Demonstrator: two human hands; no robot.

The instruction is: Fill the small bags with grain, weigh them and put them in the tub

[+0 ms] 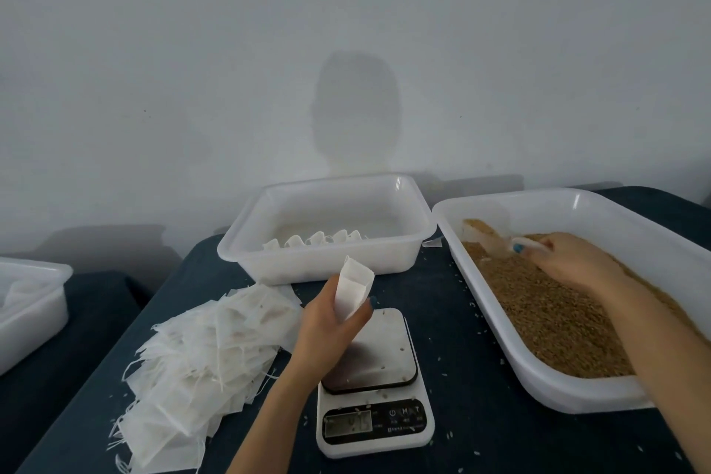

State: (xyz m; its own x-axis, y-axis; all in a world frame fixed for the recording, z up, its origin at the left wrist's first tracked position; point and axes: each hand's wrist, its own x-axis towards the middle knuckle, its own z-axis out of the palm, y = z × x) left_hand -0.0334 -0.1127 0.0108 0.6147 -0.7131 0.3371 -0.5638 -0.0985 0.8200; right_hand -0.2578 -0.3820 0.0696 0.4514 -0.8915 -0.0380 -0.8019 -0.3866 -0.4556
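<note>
Left hand (331, 323) at frame centre, curled round a small white mesh bag (353, 291). Bag is held upright with its mouth open at the top, just above the steel platform of the white digital kitchen scale (375, 389). Whether bag and platform touch cannot be told. Scale display unreadable; a few loose grains are seen on the platform.

Right hand (573, 260) at right of frame, inside the large white plastic tub (600, 219) that holds the brown grain (554, 323). Its fingers are closed on the handle of a white plastic scoop (496, 239). Scoop bowl is loaded with grain and lies at the far end of the grain bed.

Rectangular white plastic tub (323, 265) is placed at centre, just beyond the scale. A row of small white bags (315, 239) is stood upright along its near wall.

Pile of flat empty white bags (200, 354) with drawstrings is spread at lower left on the dark blue tablecloth (458, 319). Stray grains are scattered over the cloth. Part of a third white tub (34, 304) is cut off at the left edge.
</note>
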